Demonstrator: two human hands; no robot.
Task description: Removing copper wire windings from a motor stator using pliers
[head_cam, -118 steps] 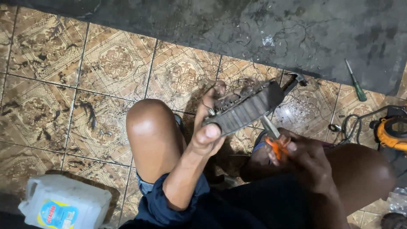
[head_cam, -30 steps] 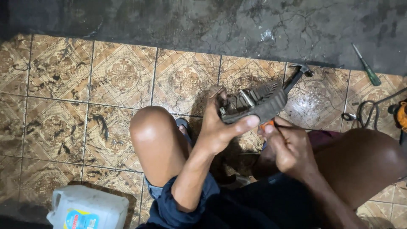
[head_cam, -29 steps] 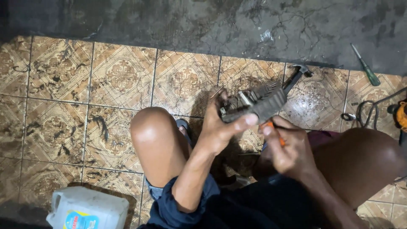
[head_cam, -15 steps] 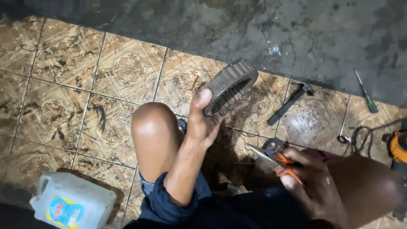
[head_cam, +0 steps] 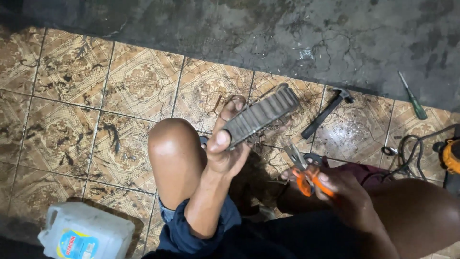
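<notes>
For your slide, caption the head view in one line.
Left hand grips a ribbed metal block; right hand holds orange-handled pliers.

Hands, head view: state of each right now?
Left hand: closed on ribbed metal block.
Right hand: closed on orange-handled pliers.

A hammer (head_cam: pixel 327 112) with a dark handle lies on the patterned floor tiles (head_cam: pixel 72 100), head toward the grey concrete strip (head_cam: pixel 287 33) along the top. A green-handled screwdriver (head_cam: pixel 413 96) lies across the edge between concrete and tile, well to the right of the hammer. Near the right edge sits an orange-and-black power tool (head_cam: pixel 449 160), its dark cable (head_cam: pixel 412 148) looping over the tiles beside it. A white plastic jug (head_cam: pixel 86 232) with a coloured label stands at the bottom left.
</notes>
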